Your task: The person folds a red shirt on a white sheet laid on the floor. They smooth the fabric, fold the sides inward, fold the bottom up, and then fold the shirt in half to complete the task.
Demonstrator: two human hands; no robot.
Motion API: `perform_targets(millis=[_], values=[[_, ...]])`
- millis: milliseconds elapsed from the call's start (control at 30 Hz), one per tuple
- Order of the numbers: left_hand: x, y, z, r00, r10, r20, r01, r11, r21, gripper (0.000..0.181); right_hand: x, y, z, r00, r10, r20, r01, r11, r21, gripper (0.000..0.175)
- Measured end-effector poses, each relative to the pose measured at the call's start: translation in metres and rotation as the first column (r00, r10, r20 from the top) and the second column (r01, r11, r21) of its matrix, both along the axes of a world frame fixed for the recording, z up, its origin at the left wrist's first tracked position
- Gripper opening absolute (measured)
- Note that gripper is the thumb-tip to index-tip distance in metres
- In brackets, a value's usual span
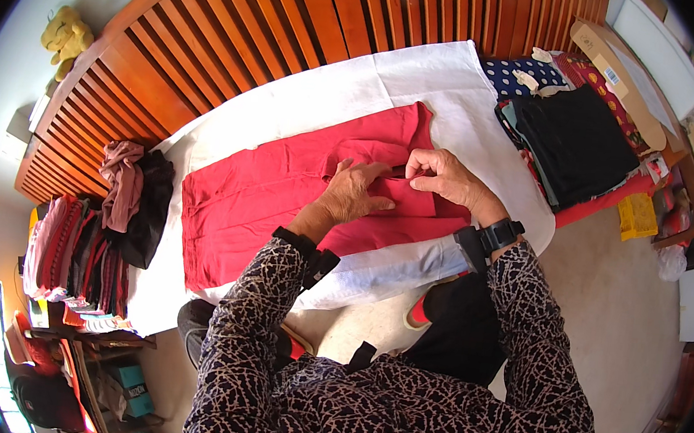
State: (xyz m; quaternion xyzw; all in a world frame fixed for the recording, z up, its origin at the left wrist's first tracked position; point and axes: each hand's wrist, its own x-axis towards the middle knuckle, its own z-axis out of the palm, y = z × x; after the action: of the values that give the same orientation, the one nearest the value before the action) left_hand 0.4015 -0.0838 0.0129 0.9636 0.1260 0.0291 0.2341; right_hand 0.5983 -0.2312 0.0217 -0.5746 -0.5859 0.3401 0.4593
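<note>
A red garment (pixel 246 206) is spread over a white sheet (pixel 309 95) before me, some of its cloth bunched in folds near my hands. My left hand (pixel 356 192) rests on the garment, fingers spread and pointing right. Just to its right, my right hand (pixel 443 176) pinches an edge of the red cloth between thumb and forefinger. A small dark gap shows in the fabric between the two hands. Both wrists wear black straps with dark devices.
Along the far side runs a slatted wooden headboard (pixel 214 31). Folded dark clothes (pixel 573 145) are stacked at the right, beside a cardboard box (pixel 621 80). At the left stand a row of folded clothes (pixel 77 251) and a crumpled pink garment (pixel 121 183).
</note>
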Motion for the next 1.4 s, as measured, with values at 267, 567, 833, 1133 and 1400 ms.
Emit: perform_targets(millis=[267, 567, 833, 1133, 1400], values=[[-0.031, -0.013, 0.002, 0.965, -0.196, 0.175, 0.103, 0.895, 0.434, 0.027, 0.004, 0.001, -0.01, 0.991, 0.117, 0.071, -0.112, 0.991, -0.069, 0.014], [-0.063, -0.04, 0.005, 0.962, -0.17, 0.215, 0.131, 0.974, 0.184, 0.014, -0.013, 0.02, -0.023, 0.811, -0.369, 0.455, 0.382, 0.922, 0.067, 0.025], [-0.037, 0.018, -0.016, 0.874, 0.339, 0.348, -0.461, 0.804, 0.375, 0.035, -0.024, 0.043, -0.043, 0.586, -0.356, 0.728, 0.414, 0.904, 0.108, 0.024], [-0.041, 0.042, -0.033, 0.888, 0.429, 0.162, -0.459, 0.833, 0.309, 0.029, -0.029, 0.03, -0.037, 0.634, -0.455, 0.625, 0.308, 0.89, 0.336, 0.02], [-0.039, 0.03, -0.029, 0.933, 0.135, 0.333, -0.265, 0.883, 0.387, 0.06, -0.026, 0.029, -0.04, 0.672, -0.253, 0.696, 0.27, 0.959, 0.088, 0.013]])
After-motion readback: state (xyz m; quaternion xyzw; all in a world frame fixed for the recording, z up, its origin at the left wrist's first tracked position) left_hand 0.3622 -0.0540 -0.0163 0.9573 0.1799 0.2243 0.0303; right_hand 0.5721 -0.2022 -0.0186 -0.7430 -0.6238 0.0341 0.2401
